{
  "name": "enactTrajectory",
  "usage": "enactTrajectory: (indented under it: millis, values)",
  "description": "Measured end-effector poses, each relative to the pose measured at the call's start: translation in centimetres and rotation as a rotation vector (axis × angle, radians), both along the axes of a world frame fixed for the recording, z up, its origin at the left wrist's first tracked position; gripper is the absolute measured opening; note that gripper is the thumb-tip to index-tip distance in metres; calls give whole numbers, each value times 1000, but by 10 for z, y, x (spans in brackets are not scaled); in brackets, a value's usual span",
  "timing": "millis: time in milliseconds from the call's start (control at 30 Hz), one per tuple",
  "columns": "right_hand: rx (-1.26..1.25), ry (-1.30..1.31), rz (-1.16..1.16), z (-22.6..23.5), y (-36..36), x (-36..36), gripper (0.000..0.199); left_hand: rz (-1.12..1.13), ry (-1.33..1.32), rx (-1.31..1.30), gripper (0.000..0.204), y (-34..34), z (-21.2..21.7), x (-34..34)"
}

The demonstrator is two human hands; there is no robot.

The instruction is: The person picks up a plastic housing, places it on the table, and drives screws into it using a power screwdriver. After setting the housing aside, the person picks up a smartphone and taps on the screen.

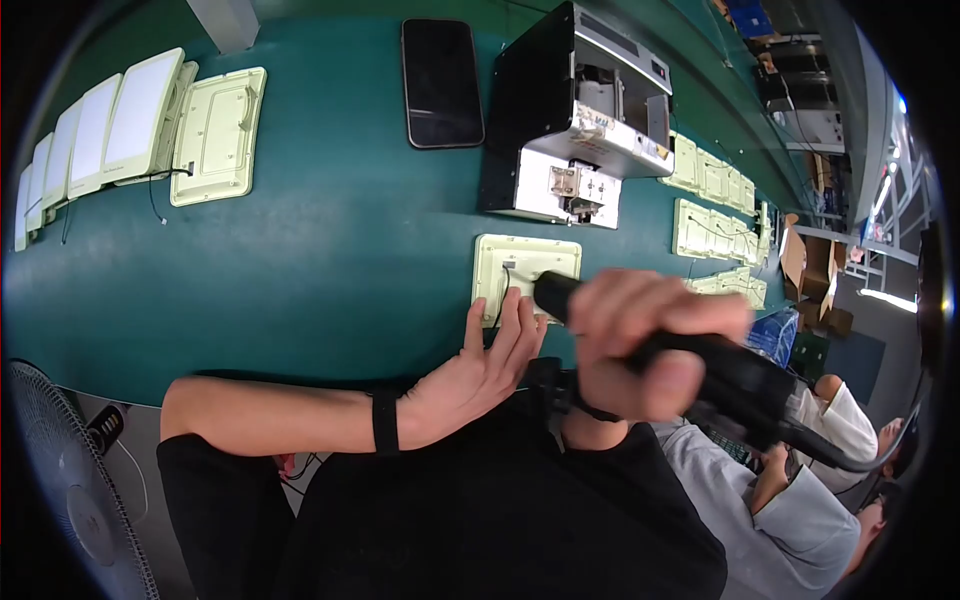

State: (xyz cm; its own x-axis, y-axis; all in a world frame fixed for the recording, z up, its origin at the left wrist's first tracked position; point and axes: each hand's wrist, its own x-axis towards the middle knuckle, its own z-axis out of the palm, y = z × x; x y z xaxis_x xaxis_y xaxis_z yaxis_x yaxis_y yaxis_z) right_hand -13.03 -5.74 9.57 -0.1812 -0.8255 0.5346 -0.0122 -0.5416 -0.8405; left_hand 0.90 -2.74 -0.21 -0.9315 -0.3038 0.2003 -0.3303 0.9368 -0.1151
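While the right hand grips the black powered screwdriver and the flat, spread left hand steadies the pale green rectangular plastic panel, a slipping tip could jab those fingers.

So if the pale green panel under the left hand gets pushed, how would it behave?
The pale green panel looks like a thin, flat moulded plastic piece, so probably light and fairly stiff. On the smooth green table it would likely slide, which fits the left hand pressing fingers on it beside the black power screwdriver.
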Motion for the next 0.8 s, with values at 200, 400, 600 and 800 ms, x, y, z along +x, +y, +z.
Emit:
enactTrajectory:
  millis: [200,400,600,800]
  values:
    - [-211,45,-206,30,-38,-32,18,49,-40,7,60,4,2,-3]
    - [-187,3,-241,26,-39,-39,27,54,-56,9,61,1,7,-5]
    - [-93,7,-305,10,6,-54,21,89,-73,29,78,-1,10,-3]
    - [-71,-92,-416,-13,15,-65,23,66,-92,19,76,-3,14,-7]
